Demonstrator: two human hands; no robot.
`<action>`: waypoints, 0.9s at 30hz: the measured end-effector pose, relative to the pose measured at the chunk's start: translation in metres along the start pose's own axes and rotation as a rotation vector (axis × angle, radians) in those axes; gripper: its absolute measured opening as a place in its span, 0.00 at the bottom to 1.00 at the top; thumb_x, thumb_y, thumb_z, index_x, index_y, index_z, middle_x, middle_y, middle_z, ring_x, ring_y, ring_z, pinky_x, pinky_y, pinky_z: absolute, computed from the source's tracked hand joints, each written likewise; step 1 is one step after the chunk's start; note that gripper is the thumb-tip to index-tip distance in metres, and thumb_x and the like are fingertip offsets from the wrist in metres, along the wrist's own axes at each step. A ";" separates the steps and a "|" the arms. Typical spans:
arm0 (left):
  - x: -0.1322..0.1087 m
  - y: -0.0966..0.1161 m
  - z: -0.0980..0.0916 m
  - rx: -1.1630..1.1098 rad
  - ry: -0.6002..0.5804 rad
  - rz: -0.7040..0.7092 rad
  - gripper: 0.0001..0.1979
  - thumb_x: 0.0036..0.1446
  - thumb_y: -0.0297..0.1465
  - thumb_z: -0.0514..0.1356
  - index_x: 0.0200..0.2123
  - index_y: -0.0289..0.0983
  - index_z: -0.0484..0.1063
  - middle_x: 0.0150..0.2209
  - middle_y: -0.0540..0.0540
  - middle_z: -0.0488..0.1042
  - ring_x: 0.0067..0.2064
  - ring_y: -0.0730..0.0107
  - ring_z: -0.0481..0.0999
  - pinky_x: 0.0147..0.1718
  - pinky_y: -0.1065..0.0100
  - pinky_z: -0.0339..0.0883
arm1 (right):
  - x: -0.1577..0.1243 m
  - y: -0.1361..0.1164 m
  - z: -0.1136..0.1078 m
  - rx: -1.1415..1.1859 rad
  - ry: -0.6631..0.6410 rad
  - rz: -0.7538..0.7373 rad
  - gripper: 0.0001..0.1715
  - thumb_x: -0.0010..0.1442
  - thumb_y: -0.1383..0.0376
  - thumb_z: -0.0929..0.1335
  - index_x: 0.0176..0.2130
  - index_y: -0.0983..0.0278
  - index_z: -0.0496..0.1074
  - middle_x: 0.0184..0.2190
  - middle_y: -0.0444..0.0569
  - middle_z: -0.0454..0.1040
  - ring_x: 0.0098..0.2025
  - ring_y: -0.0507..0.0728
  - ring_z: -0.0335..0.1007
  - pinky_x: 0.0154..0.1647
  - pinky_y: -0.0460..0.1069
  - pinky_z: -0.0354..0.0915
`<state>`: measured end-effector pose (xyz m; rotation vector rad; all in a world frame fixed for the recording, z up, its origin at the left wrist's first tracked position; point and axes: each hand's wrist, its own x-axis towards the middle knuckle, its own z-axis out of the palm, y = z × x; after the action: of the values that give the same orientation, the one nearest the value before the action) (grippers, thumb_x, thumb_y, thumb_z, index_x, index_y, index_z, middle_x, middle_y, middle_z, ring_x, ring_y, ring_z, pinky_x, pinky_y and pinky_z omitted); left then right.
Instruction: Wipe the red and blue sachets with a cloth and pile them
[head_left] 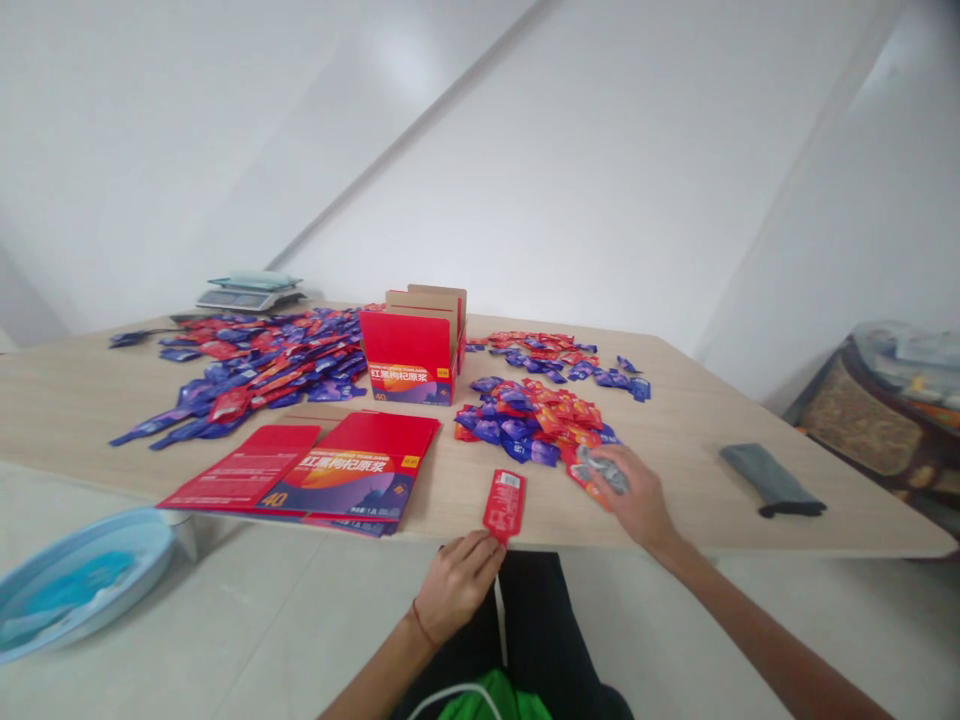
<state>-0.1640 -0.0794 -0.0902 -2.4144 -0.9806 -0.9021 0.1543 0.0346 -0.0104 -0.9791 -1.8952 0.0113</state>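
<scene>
At the table's front edge, my left hand (463, 580) pinches the lower end of a red sachet (505, 503), which lies flat with a white barcode label facing up. To the right, my right hand (636, 500) is closed on a crumpled grey wad (602, 470), cloth or foil, I cannot tell which. Under that wad lies an orange-red sachet (582, 478), partly hidden by my fingers. Just beyond it is a heap of purple and orange-red sachets (529, 415).
Flattened red and purple cartons (349, 470) overlap the front edge at left. Behind them stand open upright boxes (409, 355). A large sachet pile (285, 350), a scale (250, 292), more scattered sachets (547, 350) and a grey pouch (769, 480) share the table. A blue basin (142, 540) sits below.
</scene>
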 end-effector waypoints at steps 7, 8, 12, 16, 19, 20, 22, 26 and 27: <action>-0.005 -0.004 0.005 -0.131 0.039 -0.064 0.11 0.75 0.28 0.56 0.52 0.35 0.77 0.47 0.42 0.82 0.52 0.61 0.79 0.53 0.58 0.76 | -0.008 -0.084 0.075 0.326 -0.298 -0.082 0.10 0.65 0.67 0.70 0.46 0.58 0.79 0.45 0.50 0.82 0.49 0.59 0.78 0.54 0.56 0.74; -0.006 -0.003 0.007 -0.157 0.050 -0.084 0.11 0.75 0.28 0.55 0.53 0.35 0.77 0.47 0.42 0.82 0.52 0.62 0.79 0.53 0.59 0.77 | -0.012 -0.087 0.084 0.345 -0.350 -0.088 0.11 0.64 0.68 0.70 0.46 0.58 0.79 0.45 0.50 0.82 0.48 0.59 0.78 0.54 0.56 0.74; -0.008 -0.002 0.012 -0.241 0.101 -0.136 0.12 0.75 0.27 0.55 0.53 0.37 0.78 0.46 0.43 0.82 0.50 0.64 0.81 0.51 0.62 0.79 | -0.026 -0.080 0.107 0.316 -0.511 -0.171 0.12 0.64 0.70 0.69 0.46 0.58 0.79 0.45 0.50 0.82 0.49 0.59 0.77 0.54 0.56 0.73; -0.009 -0.001 0.014 -0.270 0.168 -0.155 0.12 0.73 0.25 0.57 0.53 0.38 0.78 0.46 0.44 0.83 0.49 0.64 0.82 0.52 0.61 0.79 | -0.023 -0.057 0.118 0.190 -0.538 -0.292 0.11 0.66 0.68 0.69 0.48 0.58 0.77 0.47 0.51 0.81 0.52 0.60 0.76 0.59 0.58 0.71; -0.009 -0.001 0.016 -0.286 0.184 -0.167 0.12 0.73 0.24 0.57 0.52 0.38 0.79 0.44 0.44 0.83 0.48 0.64 0.82 0.51 0.61 0.79 | -0.009 -0.038 0.119 0.100 -0.522 -0.283 0.11 0.67 0.69 0.67 0.47 0.59 0.77 0.47 0.52 0.80 0.52 0.61 0.75 0.58 0.59 0.70; -0.010 -0.001 0.017 -0.287 0.184 -0.171 0.12 0.72 0.24 0.57 0.52 0.38 0.79 0.44 0.44 0.83 0.48 0.63 0.82 0.51 0.61 0.79 | -0.003 -0.033 0.119 0.074 -0.512 -0.257 0.11 0.67 0.69 0.67 0.47 0.60 0.77 0.46 0.52 0.80 0.52 0.61 0.75 0.57 0.58 0.71; -0.010 -0.001 0.018 -0.281 0.184 -0.179 0.12 0.72 0.24 0.57 0.51 0.39 0.79 0.44 0.44 0.83 0.47 0.63 0.82 0.51 0.61 0.80 | 0.007 -0.025 0.117 0.040 -0.501 -0.204 0.11 0.67 0.70 0.66 0.45 0.61 0.76 0.45 0.53 0.80 0.50 0.61 0.75 0.54 0.58 0.72; -0.009 -0.001 0.018 -0.261 0.196 -0.196 0.11 0.73 0.25 0.57 0.50 0.38 0.80 0.43 0.43 0.83 0.48 0.63 0.83 0.50 0.62 0.80 | 0.018 -0.024 0.111 0.099 -0.439 -0.161 0.10 0.66 0.70 0.66 0.45 0.61 0.76 0.45 0.53 0.80 0.50 0.61 0.76 0.55 0.58 0.71; -0.009 0.000 0.018 -0.265 0.201 -0.198 0.11 0.73 0.25 0.57 0.49 0.38 0.80 0.43 0.43 0.83 0.48 0.64 0.83 0.50 0.62 0.80 | 0.017 -0.027 0.109 0.129 -0.399 -0.152 0.10 0.66 0.70 0.67 0.45 0.61 0.76 0.46 0.52 0.80 0.50 0.61 0.75 0.55 0.58 0.71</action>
<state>-0.1617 -0.0738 -0.1091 -2.4029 -1.0959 -1.3955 0.0517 0.0685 -0.0446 -0.7836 -2.2980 0.2533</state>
